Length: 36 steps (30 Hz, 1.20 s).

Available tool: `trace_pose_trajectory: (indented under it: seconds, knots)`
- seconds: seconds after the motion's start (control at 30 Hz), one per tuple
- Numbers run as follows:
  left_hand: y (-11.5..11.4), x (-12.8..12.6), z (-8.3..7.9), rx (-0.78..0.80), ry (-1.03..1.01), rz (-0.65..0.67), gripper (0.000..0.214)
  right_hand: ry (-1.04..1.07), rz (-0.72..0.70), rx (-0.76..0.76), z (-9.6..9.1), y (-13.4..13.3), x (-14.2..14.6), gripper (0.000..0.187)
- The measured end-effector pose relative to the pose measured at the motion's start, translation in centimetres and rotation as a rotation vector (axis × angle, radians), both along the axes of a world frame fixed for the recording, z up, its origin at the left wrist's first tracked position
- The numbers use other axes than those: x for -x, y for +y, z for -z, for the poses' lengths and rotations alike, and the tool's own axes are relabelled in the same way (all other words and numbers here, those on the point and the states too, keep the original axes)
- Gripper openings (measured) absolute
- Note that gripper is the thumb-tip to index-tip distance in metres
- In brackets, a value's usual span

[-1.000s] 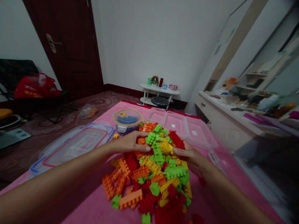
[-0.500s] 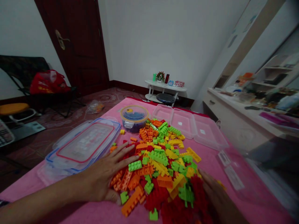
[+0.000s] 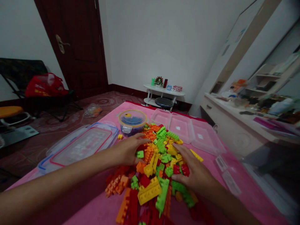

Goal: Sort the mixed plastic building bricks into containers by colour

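Note:
A heap of plastic building bricks (image 3: 154,168) in orange, green, yellow and red lies on a pink cloth (image 3: 93,212). My left hand (image 3: 127,150) rests on the heap's left side with its fingers stretched toward the middle. Over the right side lies my right hand (image 3: 193,172), fingers spread flat on the bricks. Neither hand grips a brick that I can see.
A round container with a yellow-rimmed lid (image 3: 132,120) stands behind the heap. Flat clear box lids (image 3: 82,145) lie at the left, and clear trays (image 3: 187,128) at the back right. A white dresser (image 3: 234,125) stands to the right, a small white table (image 3: 164,90) by the wall.
Both hands moved forward and inward over the heap, the right one from the lower right onto its top. The bricks were pushed closer together.

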<state>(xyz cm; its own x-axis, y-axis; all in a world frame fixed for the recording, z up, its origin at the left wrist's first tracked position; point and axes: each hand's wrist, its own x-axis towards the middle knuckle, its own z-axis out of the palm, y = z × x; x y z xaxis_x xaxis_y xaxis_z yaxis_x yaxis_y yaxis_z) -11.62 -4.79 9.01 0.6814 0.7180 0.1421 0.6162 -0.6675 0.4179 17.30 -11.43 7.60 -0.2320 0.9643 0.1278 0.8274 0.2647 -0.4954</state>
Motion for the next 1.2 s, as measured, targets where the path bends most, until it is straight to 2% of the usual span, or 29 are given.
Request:
trace_pose_trajectory:
  seconds: [0.1,0.2,0.27,0.3,0.37,0.43,0.5,0.6,0.67,0.73,0.8,0.9,1.0,1.1,1.2]
  knots:
    - [2.3,-1.8,-2.9,-0.036,-0.016,0.008,0.068,-0.092,-0.027,0.116,-3.0,2.9,-0.3,0.08]
    - [4.8,-4.6,-3.9,-0.088,-0.044,-0.018,0.043,-0.147,-0.019,0.106,-4.2,6.6,0.3,0.052]
    - [6.5,-6.5,-3.1,-0.176,-0.064,-0.073,0.042,-0.175,0.008,-0.021,-3.7,9.2,1.3,0.046]
    - [7.2,-7.4,-2.5,-0.203,-0.054,-0.086,0.044,-0.187,0.023,-0.091,-3.2,10.4,1.9,0.049]
    - [8.3,-8.9,-1.1,-0.192,-0.001,-0.082,0.053,-0.204,0.002,-0.191,-1.8,12.2,2.9,0.065]
    - [8.7,-9.6,0.0,-0.183,0.062,-0.096,0.058,-0.21,-0.027,-0.206,-0.6,13.1,3.6,0.075]
    - [8.3,-9.6,0.6,-0.186,0.074,-0.096,0.06,-0.186,-0.062,-0.184,-0.1,12.8,3.9,0.073]
    - [6.3,-8.4,0.4,-0.163,0.0,-0.016,0.061,-0.111,-0.142,-0.134,-0.6,10.8,3.3,0.052]
    - [4.6,-7.1,-0.2,-0.126,-0.044,0.063,0.047,-0.053,-0.184,-0.088,-1.4,9.2,2.4,0.031]
    - [3.3,-5.9,-0.7,-0.106,-0.075,0.102,0.036,0.014,-0.16,-0.083,-1.8,8.2,1.2,0.023]
    - [2.9,-5.0,-0.7,-0.132,-0.09,0.067,0.031,0.067,-0.061,-0.139,-1.5,7.9,0.1,0.025]
    - [3.4,-4.7,-0.2,-0.18,-0.065,-0.066,0.03,0.064,0.052,-0.18,-0.2,8.3,-1.0,0.03]
    - [4.0,-4.9,0.1,-0.148,0.0,-0.126,0.033,-0.01,0.029,-0.132,0.5,8.5,-0.9,0.035]
    - [3.8,-4.6,-0.4,-0.129,-0.029,-0.071,0.034,-0.071,0.011,-0.081,-0.1,8.3,0.0,0.033]
    - [3.7,-3.2,-1.0,-0.259,-0.124,-0.084,0.033,-0.076,0.024,-0.115,-1.0,8.5,0.9,0.033]
